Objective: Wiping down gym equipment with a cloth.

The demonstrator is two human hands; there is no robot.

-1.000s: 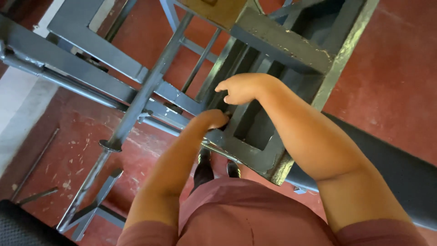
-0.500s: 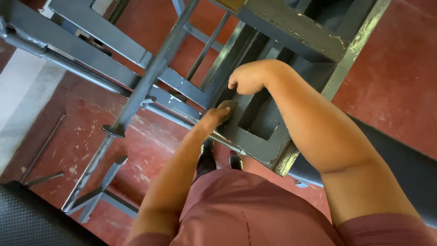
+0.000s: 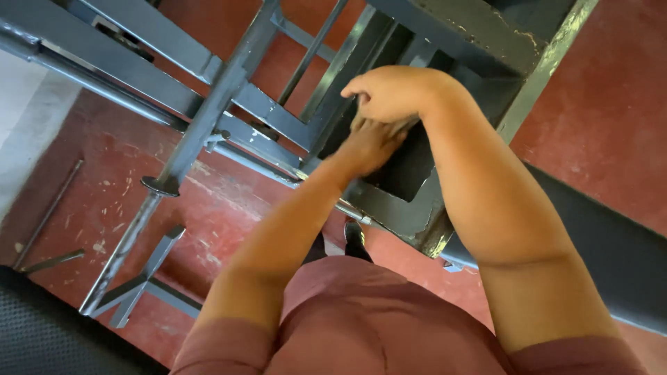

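Note:
My left hand reaches up onto the dark grey metal frame beside its square opening. Its fingertips are tucked under my right hand, so the small grey-brown pad it carried is almost hidden. My right hand is curled into a loose fist just above, resting over the left fingers and against an upright grey bar of the frame. Chipped paint shows along the frame's corner edge.
A long grey rod with a disc collar slants across the red floor. A black padded bench lies on the right, a black mat at lower left. Loose thin rods lie at the left. My shoe is below the frame.
My left hand slid up and right along the frame with the pad, ending under my right hand. The right hand stayed near the upright bar and closed more. The view shifted slightly.

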